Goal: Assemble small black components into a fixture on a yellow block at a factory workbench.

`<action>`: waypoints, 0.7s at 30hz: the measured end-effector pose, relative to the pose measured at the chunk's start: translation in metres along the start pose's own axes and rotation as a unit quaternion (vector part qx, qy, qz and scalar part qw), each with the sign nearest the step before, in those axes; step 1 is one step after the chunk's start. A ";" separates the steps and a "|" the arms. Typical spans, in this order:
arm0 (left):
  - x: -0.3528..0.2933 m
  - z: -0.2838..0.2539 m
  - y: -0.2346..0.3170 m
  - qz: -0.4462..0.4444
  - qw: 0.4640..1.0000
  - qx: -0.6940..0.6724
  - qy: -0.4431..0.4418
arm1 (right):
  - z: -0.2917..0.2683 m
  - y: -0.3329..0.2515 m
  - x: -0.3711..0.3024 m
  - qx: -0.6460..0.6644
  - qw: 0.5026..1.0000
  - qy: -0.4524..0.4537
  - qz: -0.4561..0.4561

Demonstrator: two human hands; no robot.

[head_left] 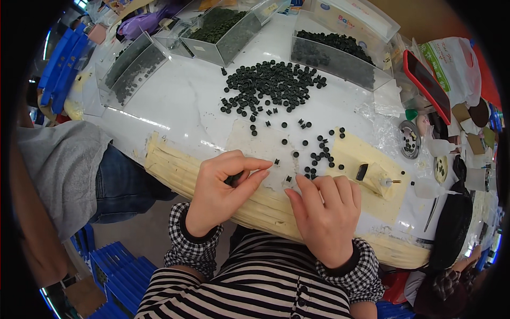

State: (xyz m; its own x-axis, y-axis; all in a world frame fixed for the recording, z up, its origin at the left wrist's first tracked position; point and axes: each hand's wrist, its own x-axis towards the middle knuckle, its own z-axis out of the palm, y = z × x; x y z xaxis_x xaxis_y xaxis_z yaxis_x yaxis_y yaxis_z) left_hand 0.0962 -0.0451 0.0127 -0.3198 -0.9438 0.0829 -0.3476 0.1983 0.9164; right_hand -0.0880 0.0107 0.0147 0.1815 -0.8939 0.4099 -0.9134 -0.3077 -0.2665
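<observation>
Presently the left hand [226,183] is pointing inward, thumb and forefinger nearly meeting, any grip impossible to tell, while the right hand [326,212] is curving palm-down, thumb parted from forefinger, one black part [277,161] and a second part [288,178] lying just beside them on the table [186,125].

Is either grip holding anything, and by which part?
It can't be told: one small black piece is beside the left grip, another beside the right grip; contact unclear.
</observation>
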 end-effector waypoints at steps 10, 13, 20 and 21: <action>-0.004 0.006 0.003 0.004 1.000 -0.012 -0.006 | 0.008 0.004 0.002 0.022 0.999 0.027 -0.010; -0.008 -0.003 0.004 0.014 0.999 0.027 -0.012 | 0.000 0.001 0.000 0.039 0.999 0.015 -0.022; -0.011 -0.008 0.003 0.010 1.000 0.028 -0.005 | 0.008 -0.006 0.001 0.064 0.998 0.005 -0.029; -0.010 -0.007 0.003 0.009 1.000 0.023 -0.005 | 0.009 -0.007 0.001 0.059 0.998 0.005 -0.025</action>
State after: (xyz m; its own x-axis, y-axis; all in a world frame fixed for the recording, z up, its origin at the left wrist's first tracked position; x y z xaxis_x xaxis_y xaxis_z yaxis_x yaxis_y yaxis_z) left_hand 0.1048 -0.0366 0.0177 -0.3343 -0.9376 0.0958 -0.3822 0.2278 0.8956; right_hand -0.0784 0.0089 0.0095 0.2214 -0.8736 0.4334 -0.8537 -0.3884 -0.3468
